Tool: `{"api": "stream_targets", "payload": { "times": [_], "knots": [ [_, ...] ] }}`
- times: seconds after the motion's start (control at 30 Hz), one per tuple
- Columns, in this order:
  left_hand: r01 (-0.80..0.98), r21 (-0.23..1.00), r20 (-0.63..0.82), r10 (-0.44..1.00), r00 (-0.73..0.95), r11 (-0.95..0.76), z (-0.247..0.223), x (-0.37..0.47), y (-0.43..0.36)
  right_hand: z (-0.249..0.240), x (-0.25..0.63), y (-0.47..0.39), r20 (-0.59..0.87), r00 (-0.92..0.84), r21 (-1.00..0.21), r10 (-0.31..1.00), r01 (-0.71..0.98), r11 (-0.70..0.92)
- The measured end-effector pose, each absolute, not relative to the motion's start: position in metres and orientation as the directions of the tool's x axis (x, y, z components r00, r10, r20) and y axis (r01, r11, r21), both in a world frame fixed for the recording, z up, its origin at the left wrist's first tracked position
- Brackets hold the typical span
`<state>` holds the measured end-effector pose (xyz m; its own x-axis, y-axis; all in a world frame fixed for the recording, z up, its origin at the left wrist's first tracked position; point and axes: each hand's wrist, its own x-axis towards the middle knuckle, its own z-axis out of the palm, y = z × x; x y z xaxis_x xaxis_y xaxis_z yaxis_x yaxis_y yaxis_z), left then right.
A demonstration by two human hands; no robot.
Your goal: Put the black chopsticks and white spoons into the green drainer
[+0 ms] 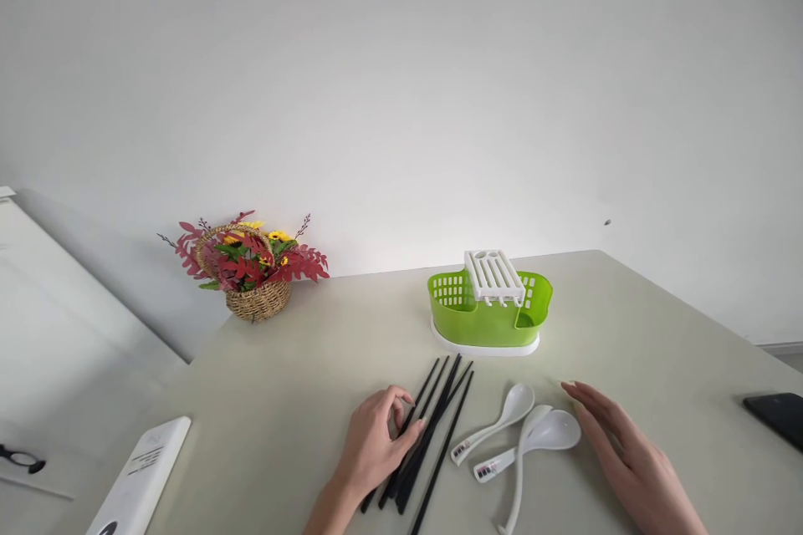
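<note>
The black sticks lie on the table, in front of the green basket. They are long, thin and straight, and some cross. Their long way runs from near left to far right, with the thin ends aimed at the basket. The left hand bends its thumb and fingers over them, touching; I can't tell if it grips them. To the right are 3 shiny white spoons with round bowls. 2 have handles that point left and toward the person; the other handle comes nearly straight back, across another spoon. The right hand is loose and holds nothing, just beside the spoons. The basket looks like smooth plastic with square holes, and a white slotted rack sits across it.
</note>
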<state>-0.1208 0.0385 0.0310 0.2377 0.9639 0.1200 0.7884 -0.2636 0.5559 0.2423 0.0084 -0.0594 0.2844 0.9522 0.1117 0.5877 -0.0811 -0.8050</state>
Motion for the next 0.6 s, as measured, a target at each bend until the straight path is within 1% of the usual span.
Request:
{"api": "stream_targets", "payload": {
  "times": [0.17,0.27,0.33,0.43,0.5,0.6],
  "knots": [
    [0.811,0.534,0.100,0.970,0.221,-0.240,0.027,-0.122,0.040,-0.061,0.241,0.009,0.091,0.302,-0.811,0.949,0.575,-0.105],
    [0.823,0.513,0.114,0.969,0.217,-0.245,0.024,-0.123,0.038,-0.057,0.239,0.007,0.077,0.318,-0.815,0.945,0.566,-0.124],
    [0.846,0.475,0.134,0.970,0.201,-0.241,0.022,-0.123,0.035,-0.054,0.237,0.006,0.083,0.323,-0.816,0.943,0.565,-0.122],
    [0.915,0.354,0.151,0.977,0.150,-0.195,0.020,-0.121,0.034,-0.052,0.235,0.006,0.097,0.323,-0.821,0.942,0.561,-0.108],
    [0.953,0.243,0.157,0.977,0.144,-0.180,0.020,-0.118,0.036,-0.052,0.235,0.006,0.098,0.322,-0.825,0.942,0.555,-0.104],
    [0.980,0.047,0.140,0.973,0.184,-0.192,0.025,-0.109,0.042,-0.054,0.237,0.007,0.089,0.323,-0.829,0.942,0.549,-0.110]
  ]
}}
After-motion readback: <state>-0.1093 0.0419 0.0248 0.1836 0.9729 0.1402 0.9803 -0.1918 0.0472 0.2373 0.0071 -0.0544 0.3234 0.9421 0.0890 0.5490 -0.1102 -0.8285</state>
